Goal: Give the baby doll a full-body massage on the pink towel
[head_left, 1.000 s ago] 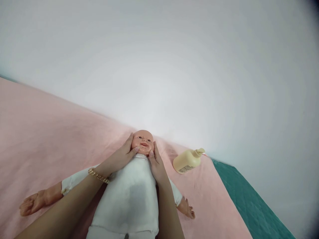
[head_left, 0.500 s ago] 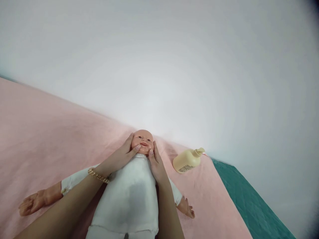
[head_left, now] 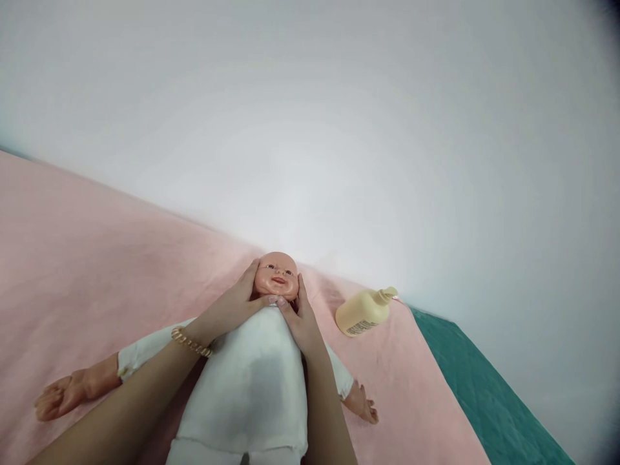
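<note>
A baby doll (head_left: pixel 252 381) with a white cloth body lies face up, its arms spread to both sides. My left hand (head_left: pixel 236 309) cups the left side of the doll's head (head_left: pixel 278 270), with the fingers along the cheek and the thumb under the chin. On the other side, my right hand (head_left: pixel 304 320) holds the head in the same way. Both thumb tips meet at the doll's neck, just below the chin. A beaded bracelet (head_left: pixel 191 342) circles my left wrist. Some fingertips are hidden behind the head.
A pale yellow pump bottle (head_left: pixel 363 313) stands to the right of the doll. Pink cloth (head_left: pixel 121 258) covers the surface beneath. Green quilted fabric (head_left: pixel 475 381) shows at the right edge. A white wall (head_left: pixel 310 129) rises directly behind the doll's head.
My two thumbs have slid from the doll's cheeks and jaw inward and down to its neck under the chin. The fingers stay at the sides of the head.
</note>
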`<action>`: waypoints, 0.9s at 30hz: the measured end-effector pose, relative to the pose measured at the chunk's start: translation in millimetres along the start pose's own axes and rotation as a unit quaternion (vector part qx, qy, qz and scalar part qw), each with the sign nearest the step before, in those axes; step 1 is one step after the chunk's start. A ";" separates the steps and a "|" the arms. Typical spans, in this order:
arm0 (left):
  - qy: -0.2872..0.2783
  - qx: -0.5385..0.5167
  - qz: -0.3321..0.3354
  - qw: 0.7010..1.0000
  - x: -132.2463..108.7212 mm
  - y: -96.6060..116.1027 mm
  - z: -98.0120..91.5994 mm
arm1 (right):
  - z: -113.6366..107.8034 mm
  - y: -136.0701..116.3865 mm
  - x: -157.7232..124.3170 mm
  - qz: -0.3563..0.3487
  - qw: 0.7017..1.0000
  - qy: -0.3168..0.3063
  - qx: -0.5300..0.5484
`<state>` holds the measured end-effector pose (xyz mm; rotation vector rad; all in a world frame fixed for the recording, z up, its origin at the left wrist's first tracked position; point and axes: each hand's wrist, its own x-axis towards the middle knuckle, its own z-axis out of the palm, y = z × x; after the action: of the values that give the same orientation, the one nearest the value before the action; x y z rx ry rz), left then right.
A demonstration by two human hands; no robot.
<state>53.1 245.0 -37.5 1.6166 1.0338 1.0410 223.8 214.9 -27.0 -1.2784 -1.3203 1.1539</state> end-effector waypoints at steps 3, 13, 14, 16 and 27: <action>0.003 -0.015 -0.001 1.000 -0.4 4.0 0.8 | -0.1 1.1 0.6 -0.006 1.000 0.001 -0.005; 0.024 0.000 -0.021 0.999 -0.2 0.2 2.5 | -0.9 2.1 1.3 -0.012 1.000 0.007 -0.025; 0.025 -0.001 -0.018 1.000 -0.3 -0.3 2.8 | -1.4 3.6 2.0 -0.015 0.999 0.009 -0.029; 0.030 -0.001 -0.013 0.999 -0.5 -0.3 3.4 | -2.7 6.6 3.4 -0.023 0.999 0.013 -0.035; 0.033 0.033 -0.024 0.999 -0.1 -3.6 2.2 | -7.7 4.0 -0.1 -0.018 0.998 0.004 -0.055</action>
<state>54.5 245.2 -41.4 1.6121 1.1573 1.0445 231.9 215.1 -30.0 -1.3312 -1.4118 1.0615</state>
